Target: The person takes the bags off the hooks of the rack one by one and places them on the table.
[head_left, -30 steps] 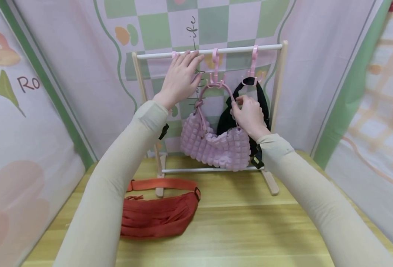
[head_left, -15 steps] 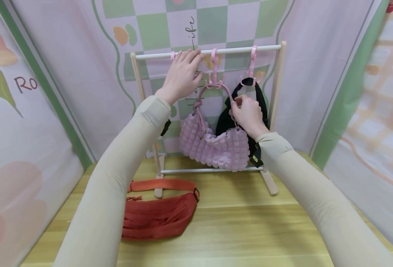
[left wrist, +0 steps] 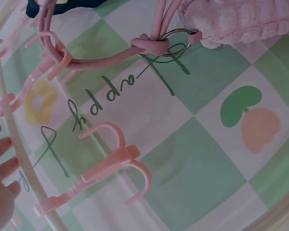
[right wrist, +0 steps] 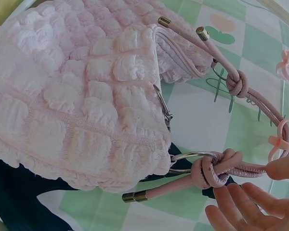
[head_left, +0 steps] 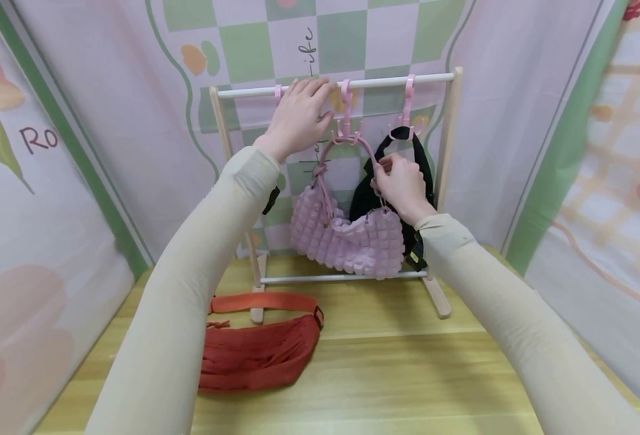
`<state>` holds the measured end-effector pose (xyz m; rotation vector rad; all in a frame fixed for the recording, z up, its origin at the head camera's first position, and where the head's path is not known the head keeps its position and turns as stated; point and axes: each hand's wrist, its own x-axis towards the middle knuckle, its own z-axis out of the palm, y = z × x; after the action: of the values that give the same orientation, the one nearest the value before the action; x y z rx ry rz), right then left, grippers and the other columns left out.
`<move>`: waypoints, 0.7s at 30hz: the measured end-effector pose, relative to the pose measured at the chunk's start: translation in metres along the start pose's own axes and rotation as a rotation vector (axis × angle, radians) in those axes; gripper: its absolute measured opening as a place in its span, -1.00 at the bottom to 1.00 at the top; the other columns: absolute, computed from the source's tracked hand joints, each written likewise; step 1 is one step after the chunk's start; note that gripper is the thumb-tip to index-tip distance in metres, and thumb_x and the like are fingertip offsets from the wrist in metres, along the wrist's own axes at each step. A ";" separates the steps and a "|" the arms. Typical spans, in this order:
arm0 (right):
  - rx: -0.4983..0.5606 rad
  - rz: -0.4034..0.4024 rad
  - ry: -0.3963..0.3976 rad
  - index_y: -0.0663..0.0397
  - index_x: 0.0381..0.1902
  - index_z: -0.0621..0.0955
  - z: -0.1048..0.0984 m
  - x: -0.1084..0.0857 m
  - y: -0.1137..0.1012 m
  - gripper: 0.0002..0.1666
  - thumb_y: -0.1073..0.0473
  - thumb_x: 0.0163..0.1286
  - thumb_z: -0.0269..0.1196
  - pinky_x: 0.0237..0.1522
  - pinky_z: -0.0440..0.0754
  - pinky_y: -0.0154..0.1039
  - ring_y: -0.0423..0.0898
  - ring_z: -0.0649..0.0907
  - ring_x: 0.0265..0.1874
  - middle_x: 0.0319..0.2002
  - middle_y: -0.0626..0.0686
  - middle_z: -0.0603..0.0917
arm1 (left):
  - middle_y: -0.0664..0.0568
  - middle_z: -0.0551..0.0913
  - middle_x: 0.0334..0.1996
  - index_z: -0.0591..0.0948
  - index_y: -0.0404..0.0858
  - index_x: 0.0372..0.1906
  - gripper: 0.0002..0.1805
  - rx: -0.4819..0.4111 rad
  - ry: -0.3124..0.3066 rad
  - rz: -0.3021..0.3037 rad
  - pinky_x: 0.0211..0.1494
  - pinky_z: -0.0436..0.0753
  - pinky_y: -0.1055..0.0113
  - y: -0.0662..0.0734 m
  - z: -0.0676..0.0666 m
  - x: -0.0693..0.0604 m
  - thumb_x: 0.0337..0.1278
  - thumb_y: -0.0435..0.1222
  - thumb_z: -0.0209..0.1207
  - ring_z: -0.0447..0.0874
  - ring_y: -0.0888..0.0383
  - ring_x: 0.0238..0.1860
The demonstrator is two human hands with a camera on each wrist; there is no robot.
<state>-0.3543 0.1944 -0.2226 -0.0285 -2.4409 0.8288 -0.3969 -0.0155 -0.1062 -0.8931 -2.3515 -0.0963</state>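
Observation:
A puffy pink handbag [head_left: 347, 241] hangs by its cord handle [right wrist: 265, 103] from the middle pink hook [head_left: 347, 109] on the rack's white rail [head_left: 401, 80]. My right hand [head_left: 404, 187] pinches the handle's right side between thumb and fingers, close to the knot [right wrist: 214, 168]. At the rail, left of that hook, my left hand [head_left: 300, 118] lies with fairly straight fingers; in the left wrist view the fingers [left wrist: 1, 168] show at the rail's edge. Behind the handbag a black bag [head_left: 366, 193] hangs on the right pink hook [head_left: 409, 103], partly hidden.
A red waist bag [head_left: 260, 356] with an orange strap lies on the wooden table [head_left: 374, 374], partly behind the left sleeve. Another pink hook [left wrist: 106, 166] hangs bare on the rail. Wooden rack feet [head_left: 437, 297] stand on the table, and printed cloth [head_left: 515, 121] surrounds it.
The head view has shifted slightly, so the scene sits a little further left. Both hands keep their places at the rail and the handle.

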 end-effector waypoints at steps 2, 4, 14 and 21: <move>0.000 -0.001 0.000 0.10 0.09 0.52 0.000 0.000 0.000 -0.53 -0.07 0.43 -0.02 -0.03 0.56 -0.07 -0.11 0.73 -0.39 -0.13 0.01 0.71 | 0.06 0.18 0.44 0.20 -0.09 0.43 -0.45 -0.004 -0.003 0.002 0.54 -0.17 0.18 0.000 -0.001 0.001 0.40 -0.08 -0.14 0.03 0.10 0.47; 0.001 -0.001 0.000 0.10 0.08 0.52 0.000 0.000 0.000 -0.54 -0.07 0.43 -0.02 -0.03 0.56 -0.07 -0.12 0.73 -0.39 -0.14 0.01 0.71 | 0.06 0.18 0.44 0.20 -0.09 0.43 -0.45 -0.008 -0.007 0.006 0.54 -0.16 0.17 0.001 -0.002 0.002 0.40 -0.08 -0.14 0.03 0.10 0.47; 0.013 0.004 -0.013 0.09 0.09 0.52 0.000 0.000 -0.002 -0.53 -0.08 0.43 0.00 -0.02 0.57 -0.09 -0.16 0.73 -0.44 -0.15 0.00 0.71 | 0.07 0.20 0.43 0.24 -0.08 0.41 -0.47 -0.016 -0.016 0.016 0.53 -0.14 0.16 0.004 -0.004 0.004 0.40 -0.10 -0.15 0.06 0.08 0.47; 0.031 0.010 -0.029 0.08 0.08 0.52 0.001 0.000 -0.002 -0.54 -0.09 0.44 -0.01 -0.05 0.57 -0.12 -0.15 0.73 -0.41 -0.14 0.00 0.70 | 0.06 0.24 0.41 0.26 -0.12 0.39 -0.48 -0.027 -0.024 0.033 0.53 -0.10 0.16 0.007 -0.007 0.007 0.40 -0.10 -0.11 0.08 0.09 0.46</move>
<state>-0.3548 0.1920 -0.2218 -0.0172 -2.4560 0.8772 -0.3932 -0.0077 -0.0974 -0.9509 -2.3613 -0.1041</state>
